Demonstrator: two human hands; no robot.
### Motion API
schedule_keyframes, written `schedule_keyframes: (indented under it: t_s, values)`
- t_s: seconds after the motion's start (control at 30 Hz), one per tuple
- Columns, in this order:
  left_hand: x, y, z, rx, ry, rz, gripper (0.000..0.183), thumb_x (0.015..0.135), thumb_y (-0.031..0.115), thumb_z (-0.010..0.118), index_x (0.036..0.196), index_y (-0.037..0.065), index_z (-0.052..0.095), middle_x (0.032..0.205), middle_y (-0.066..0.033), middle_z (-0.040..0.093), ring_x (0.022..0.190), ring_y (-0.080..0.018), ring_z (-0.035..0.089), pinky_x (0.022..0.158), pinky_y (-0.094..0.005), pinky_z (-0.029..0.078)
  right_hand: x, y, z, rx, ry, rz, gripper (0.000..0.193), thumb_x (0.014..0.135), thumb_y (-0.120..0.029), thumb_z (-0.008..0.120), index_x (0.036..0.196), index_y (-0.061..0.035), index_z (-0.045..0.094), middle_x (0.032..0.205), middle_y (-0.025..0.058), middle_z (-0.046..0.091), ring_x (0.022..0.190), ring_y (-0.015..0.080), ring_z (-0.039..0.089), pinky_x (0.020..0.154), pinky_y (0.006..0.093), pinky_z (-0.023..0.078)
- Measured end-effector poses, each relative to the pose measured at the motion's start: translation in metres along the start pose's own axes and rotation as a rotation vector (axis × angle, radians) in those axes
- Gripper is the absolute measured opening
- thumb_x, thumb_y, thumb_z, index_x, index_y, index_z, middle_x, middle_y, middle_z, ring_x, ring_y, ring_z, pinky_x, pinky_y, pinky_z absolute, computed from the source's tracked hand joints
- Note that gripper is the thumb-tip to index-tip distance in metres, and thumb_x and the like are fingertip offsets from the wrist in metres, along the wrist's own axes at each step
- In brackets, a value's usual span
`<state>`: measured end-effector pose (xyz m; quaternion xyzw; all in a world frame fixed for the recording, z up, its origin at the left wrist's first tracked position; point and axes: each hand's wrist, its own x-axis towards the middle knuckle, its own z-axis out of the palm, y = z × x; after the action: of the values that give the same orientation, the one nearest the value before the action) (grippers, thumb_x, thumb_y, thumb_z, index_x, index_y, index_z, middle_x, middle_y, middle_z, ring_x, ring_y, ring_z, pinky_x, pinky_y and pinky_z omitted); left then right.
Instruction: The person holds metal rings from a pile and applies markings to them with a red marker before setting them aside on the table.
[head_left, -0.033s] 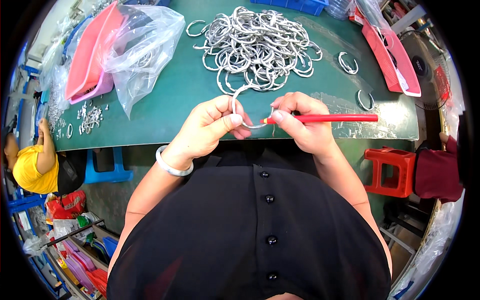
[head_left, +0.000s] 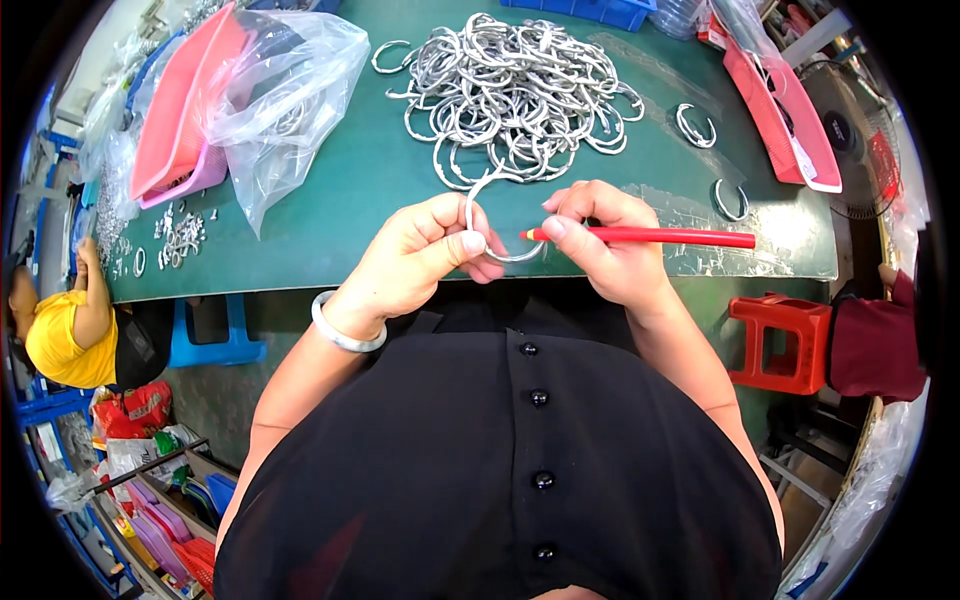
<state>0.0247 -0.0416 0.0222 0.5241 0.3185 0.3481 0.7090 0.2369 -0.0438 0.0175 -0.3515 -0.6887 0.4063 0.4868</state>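
Observation:
My left hand [head_left: 415, 255] pinches a silver open bangle [head_left: 516, 258] between thumb and fingers, just above the table's near edge. My right hand [head_left: 615, 245] is closed round a red pencil [head_left: 690, 237], which lies nearly level with its tip pointing left. That tip sits inside the bangle's curve, close to its right end; whether it touches the metal I cannot tell. Beyond my hands rises a large heap of similar silver bangles [head_left: 520, 95]. Two loose ones lie to the right, a farther bangle [head_left: 696, 127] and a nearer bangle [head_left: 731, 202].
On the green table [head_left: 330, 250], stacked pink baskets [head_left: 190, 110] and a clear plastic bag [head_left: 290, 120] stand left, near small metal pieces [head_left: 182, 238]. A pink basket [head_left: 785, 120] stands right. Two other people sit at the sides, by a blue stool [head_left: 218, 340] and red stool [head_left: 780, 345].
The pencil's tip has shifted slightly left and up, and my right fingers have lifted a little off the bangle's right end. My left hand has hardly moved.

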Motion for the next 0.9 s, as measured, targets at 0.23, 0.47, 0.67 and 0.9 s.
schedule_keyframes:
  t_s: [0.23, 0.47, 0.67, 0.9]
  values:
    - [-0.002, 0.002, -0.003, -0.127, 0.075, -0.044, 0.012, 0.086, 0.015, 0.052, 0.087, 0.002, 0.050, 0.085, -0.0092, 0.058, 0.074, -0.0156, 0.060, 0.066, -0.0263, 0.049, -0.001, 0.002, -0.012, 0.128, 0.161, -0.023, 0.015, 0.082, -0.015, 0.058, 0.078, -0.0003, 0.055, 0.068, 0.0046, 0.058, 0.060, 0.0089, 0.053, 0.055, 0.0218, 0.042]
    - [-0.002, 0.001, -0.001, -0.144, 0.098, -0.027, 0.012, 0.086, 0.014, 0.052, 0.087, 0.002, 0.050, 0.086, -0.0097, 0.058, 0.074, -0.0160, 0.060, 0.067, -0.0267, 0.049, -0.002, 0.007, -0.006, 0.410, 0.269, -0.028, 0.029, 0.090, -0.024, 0.044, 0.098, 0.0029, 0.053, 0.076, 0.0108, 0.059, 0.066, 0.0129, 0.055, 0.062, 0.0243, 0.045]
    - [-0.001, 0.001, 0.003, 0.018, 0.094, 0.116, 0.010, 0.086, 0.010, 0.050, 0.088, 0.000, 0.051, 0.086, -0.0086, 0.059, 0.077, -0.0146, 0.059, 0.069, -0.0258, 0.048, -0.005, -0.004, 0.002, 0.255, 0.093, 0.244, 0.015, 0.082, -0.007, 0.056, 0.094, 0.0011, 0.060, 0.088, 0.0053, 0.061, 0.082, 0.0109, 0.057, 0.074, 0.0227, 0.044]
    - [-0.002, -0.007, -0.003, 0.489, 0.112, 0.471, 0.010, 0.079, -0.005, 0.054, 0.088, -0.003, 0.058, 0.091, -0.0110, 0.059, 0.080, -0.0166, 0.059, 0.070, -0.0265, 0.048, -0.003, -0.007, -0.002, -0.069, 0.042, -0.031, 0.014, 0.073, 0.002, 0.062, 0.086, -0.0009, 0.061, 0.077, 0.0066, 0.059, 0.069, 0.0126, 0.055, 0.063, 0.0231, 0.043]
